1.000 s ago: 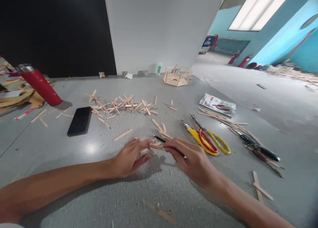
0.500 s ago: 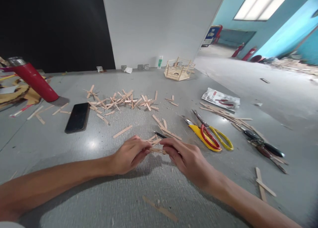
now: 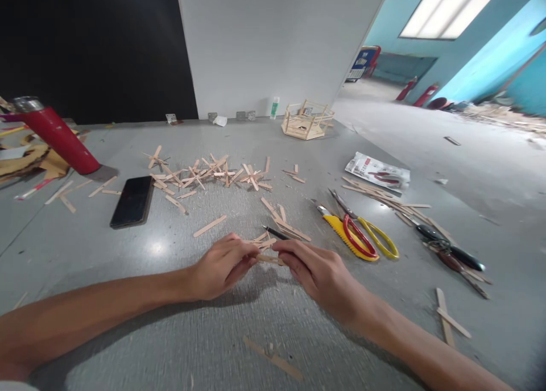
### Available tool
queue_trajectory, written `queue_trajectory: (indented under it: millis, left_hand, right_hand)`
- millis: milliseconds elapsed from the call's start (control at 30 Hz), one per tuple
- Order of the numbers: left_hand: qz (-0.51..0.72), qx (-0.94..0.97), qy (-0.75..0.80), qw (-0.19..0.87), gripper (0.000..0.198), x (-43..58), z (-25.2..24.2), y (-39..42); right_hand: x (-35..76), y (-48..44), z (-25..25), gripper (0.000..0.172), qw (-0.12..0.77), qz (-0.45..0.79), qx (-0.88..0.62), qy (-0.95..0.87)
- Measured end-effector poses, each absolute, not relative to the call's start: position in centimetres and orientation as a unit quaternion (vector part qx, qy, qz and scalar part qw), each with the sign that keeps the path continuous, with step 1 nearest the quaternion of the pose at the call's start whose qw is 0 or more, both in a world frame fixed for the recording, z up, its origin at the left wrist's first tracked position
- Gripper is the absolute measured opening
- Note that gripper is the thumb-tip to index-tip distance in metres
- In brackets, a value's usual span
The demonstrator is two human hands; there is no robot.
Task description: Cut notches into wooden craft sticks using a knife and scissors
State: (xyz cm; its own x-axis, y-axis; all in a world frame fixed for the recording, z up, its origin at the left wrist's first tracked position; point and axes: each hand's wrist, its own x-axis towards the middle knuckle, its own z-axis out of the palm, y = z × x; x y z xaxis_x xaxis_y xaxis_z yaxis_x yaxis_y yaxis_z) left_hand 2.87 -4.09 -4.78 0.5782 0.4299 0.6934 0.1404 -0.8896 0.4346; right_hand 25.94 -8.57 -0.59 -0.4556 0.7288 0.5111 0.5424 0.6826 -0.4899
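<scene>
Between my two hands is a small wooden stick piece (image 3: 268,258), held just above the grey table (image 3: 170,323). My left hand (image 3: 224,266) pinches its left end. At the other end, the fingers of my right hand (image 3: 318,269) are closed on the same piece. Right behind the fingers lie loose wooden sticks (image 3: 267,244) and a black pen (image 3: 276,232), whose near end is hidden by my right hand. A single stick (image 3: 210,225) rests behind my left hand.
Scattered sticks (image 3: 213,172) spread across the table's middle. A phone (image 3: 132,202) and red flask (image 3: 62,141) are left; scissors (image 3: 362,226), a yellow cutter (image 3: 347,234) and pliers (image 3: 452,252) right. A hexagonal stick frame (image 3: 305,128) and glue stick (image 3: 274,108) stand behind.
The whole view has shifted very slightly. Both hands keep nearly the same pose on the stick piece.
</scene>
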Motion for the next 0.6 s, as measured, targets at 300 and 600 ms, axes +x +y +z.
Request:
queue_trajectory:
  millis: [300,600]
  left_hand:
    - [0.425,0.875,0.163,0.166,0.013,2.83,-4.60,-4.02]
    - [0.426,0.875,0.166,0.161,0.014,2.78,-4.84,-4.08]
  right_hand:
    - [26.02,-8.61,-0.56,0.023,0.355,0.138,-0.385,-0.840]
    - [25.92,-8.69,-0.43,0.022,0.353,0.136,-0.381,-0.844]
